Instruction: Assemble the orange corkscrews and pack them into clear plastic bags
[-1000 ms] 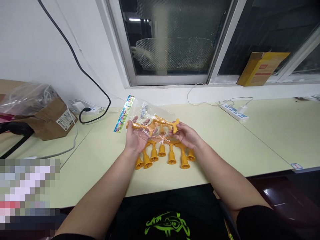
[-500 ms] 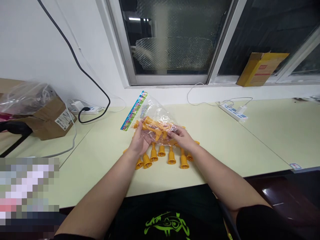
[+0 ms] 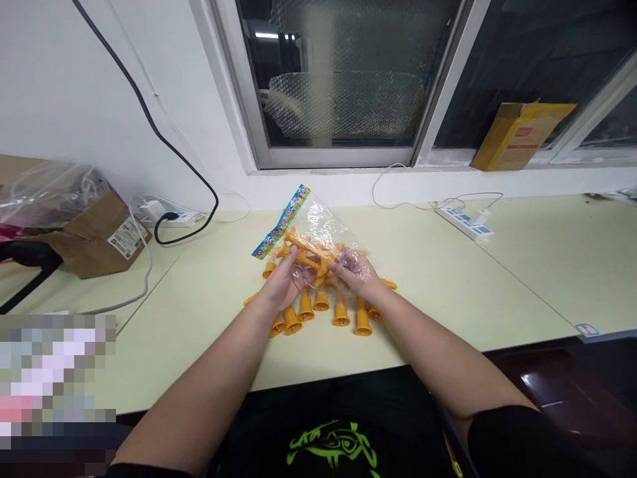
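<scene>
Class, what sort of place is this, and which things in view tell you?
Probably an indoor workroom: a long pale table runs below a window, with a white power strip on it at right.

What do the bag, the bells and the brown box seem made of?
Bag: clear, glossy plastic film, by its wrinkles and glints.
Bells: probably moulded plastic, by their even yellow, satin surface; inner parts unclear.
Brown box: likely matte cardboard, by its dull folded flap.
</scene>
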`<state>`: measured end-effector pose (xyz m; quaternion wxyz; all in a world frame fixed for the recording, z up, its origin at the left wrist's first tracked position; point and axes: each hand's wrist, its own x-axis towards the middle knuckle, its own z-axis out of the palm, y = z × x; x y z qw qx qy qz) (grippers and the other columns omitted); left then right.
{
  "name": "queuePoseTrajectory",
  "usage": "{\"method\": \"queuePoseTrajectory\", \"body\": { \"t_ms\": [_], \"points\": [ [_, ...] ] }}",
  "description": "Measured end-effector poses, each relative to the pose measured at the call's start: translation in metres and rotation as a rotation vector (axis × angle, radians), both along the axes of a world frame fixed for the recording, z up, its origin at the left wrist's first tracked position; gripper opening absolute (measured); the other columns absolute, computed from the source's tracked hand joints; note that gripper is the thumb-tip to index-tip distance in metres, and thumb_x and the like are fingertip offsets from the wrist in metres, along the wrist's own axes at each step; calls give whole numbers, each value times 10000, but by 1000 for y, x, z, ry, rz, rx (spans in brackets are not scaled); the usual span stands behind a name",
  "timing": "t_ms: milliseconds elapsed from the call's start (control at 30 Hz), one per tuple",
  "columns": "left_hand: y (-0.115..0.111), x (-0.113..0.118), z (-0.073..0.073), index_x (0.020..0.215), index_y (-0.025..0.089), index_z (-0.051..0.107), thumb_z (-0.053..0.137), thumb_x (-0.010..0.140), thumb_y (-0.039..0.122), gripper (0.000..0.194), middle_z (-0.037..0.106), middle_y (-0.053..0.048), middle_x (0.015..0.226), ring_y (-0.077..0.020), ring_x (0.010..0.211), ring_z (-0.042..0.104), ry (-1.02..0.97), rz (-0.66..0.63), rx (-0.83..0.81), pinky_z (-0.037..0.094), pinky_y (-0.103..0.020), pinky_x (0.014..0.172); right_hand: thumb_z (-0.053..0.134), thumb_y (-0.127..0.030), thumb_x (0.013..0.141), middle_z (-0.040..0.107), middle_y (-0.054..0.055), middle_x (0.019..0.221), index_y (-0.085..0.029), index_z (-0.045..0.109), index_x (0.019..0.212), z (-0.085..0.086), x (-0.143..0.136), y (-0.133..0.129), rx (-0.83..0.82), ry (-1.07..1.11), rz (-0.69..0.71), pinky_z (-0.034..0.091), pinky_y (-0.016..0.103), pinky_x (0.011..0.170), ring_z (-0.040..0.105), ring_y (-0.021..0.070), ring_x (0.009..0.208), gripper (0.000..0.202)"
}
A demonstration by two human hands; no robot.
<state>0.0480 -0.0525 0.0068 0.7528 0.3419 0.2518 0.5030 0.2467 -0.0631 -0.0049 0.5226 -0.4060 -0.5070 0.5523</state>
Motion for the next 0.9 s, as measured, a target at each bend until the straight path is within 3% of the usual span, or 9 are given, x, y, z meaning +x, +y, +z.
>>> {"method": "queuePoseTrajectory", "body": {
  "t_ms": [200, 300, 400, 500, 600, 700, 767, 900],
  "points": [
    [4, -3, 3, 1274, 149, 663, 403, 1045, 564, 541, 756, -176, 1126, -301, 978, 762, -56, -54, -116, 627, -487, 885, 802, -467, 803, 579, -56, 617, -239, 706, 968, 1, 7, 4, 91, -79, 56, 455, 239, 493, 520, 118, 510, 297],
    [7, -6, 3, 1255, 209, 669, 405, 1040, 567, 493, 764, -140, 1099, -289, 932, 768, -82, -7, -158, 641, -467, 823, 760, -464, 836, 612, -54, 650, -243, 708, 1192, 4, 14, 5, 128, -111, 108, 484, 243, 490, 554, 121, 510, 422],
    [9, -11, 6, 1225, 190, 675, 376, 1040, 580, 525, 757, -160, 1122, -291, 936, 765, -103, 7, -206, 646, -430, 768, 738, -452, 853, 685, -21, 751, -227, 679, 1290, 9, 19, 4, 145, -113, 169, 539, 259, 553, 625, 134, 588, 495],
    [12, -16, 9, 1244, 173, 653, 311, 1048, 598, 580, 734, -178, 1199, -290, 1035, 749, -163, 68, -242, 645, -386, 753, 718, -472, 864, 723, 11, 820, -206, 720, 1179, 16, 28, 4, 185, -102, 147, 531, 258, 565, 620, 125, 605, 412],
    [13, -19, 8, 1323, 168, 605, 311, 1047, 605, 595, 716, -177, 1240, -280, 1103, 730, -220, 143, -227, 644, -363, 769, 709, -477, 860, 672, -7, 712, -191, 740, 976, 23, 48, 10, 235, -127, -52, 423, 224, 493, 512, 92, 518, 310],
    [13, -17, 6, 1326, 197, 596, 361, 1039, 592, 542, 713, -157, 1239, -289, 1097, 730, -209, 153, -224, 643, -411, 814, 702, -446, 851, 621, -23, 664, -191, 727, 895, 25, 74, 20, 218, -292, -213, 378, 225, 514, 474, 91, 537, 260],
    [11, -16, 6, 1267, 216, 617, 384, 1033, 587, 496, 709, -148, 1252, -299, 1097, 729, -201, 133, -231, 637, -457, 847, 731, -429, 816, 635, -14, 692, -196, 738, 886, 20, 86, 25, 169, -517, -207, 386, 236, 551, 504, 106, 588, 243],
    [10, -16, 9, 1143, 223, 645, 405, 1028, 589, 453, 705, -131, 1272, -299, 1123, 720, -225, 142, -238, 637, -450, 855, 815, -462, 727, 699, -3, 770, -263, 776, 968, 4, 88, 28, 5, -874, -55, 409, 266, 582, 559, 140, 621, 314]
  ]
}}
